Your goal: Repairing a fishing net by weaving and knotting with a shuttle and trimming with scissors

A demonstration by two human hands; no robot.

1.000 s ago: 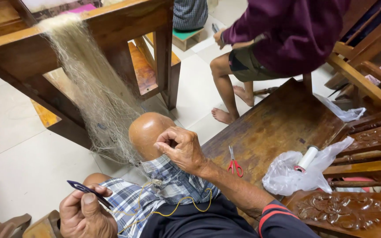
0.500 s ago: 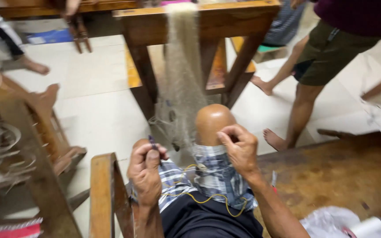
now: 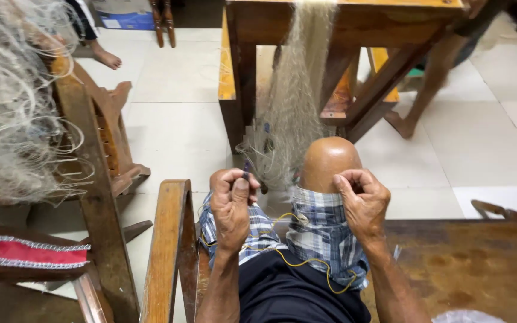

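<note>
- Far to the left of the left hand (image 3: 233, 205), a pale bundle of net (image 3: 7, 101) hangs over a wooden chair frame (image 3: 94, 173), with a red cloth with silver trim (image 3: 28, 254) below it.
- Just left of the left hand, a wooden armrest (image 3: 167, 245) runs toward the camera.
- The left hand is curled shut, thumb pressed against the fingers, pinching a small dark netting needle (image 3: 247, 169) that sticks up out of the fist.
- Beyond both hands, a fine pale fishing net (image 3: 294, 101) hangs from a wooden bench (image 3: 342, 24) and drops to the space between the two hands.
- A thin yellow cord (image 3: 306, 263) loops over the checked shorts (image 3: 324, 230) below the hands.
- A bare knee (image 3: 328, 161) rises between the hands, nearer the right one.
- The right hand (image 3: 363, 206) has its fingers bent and closed beside the knee, pinching fine net threads; the threads are too thin to see clearly in the grip.
- Right of the right hand lies a dark carved wooden surface (image 3: 474, 269).
- Far beyond the right hand, another person's bare leg (image 3: 426, 90) stands on the tiled floor (image 3: 175, 107).
</note>
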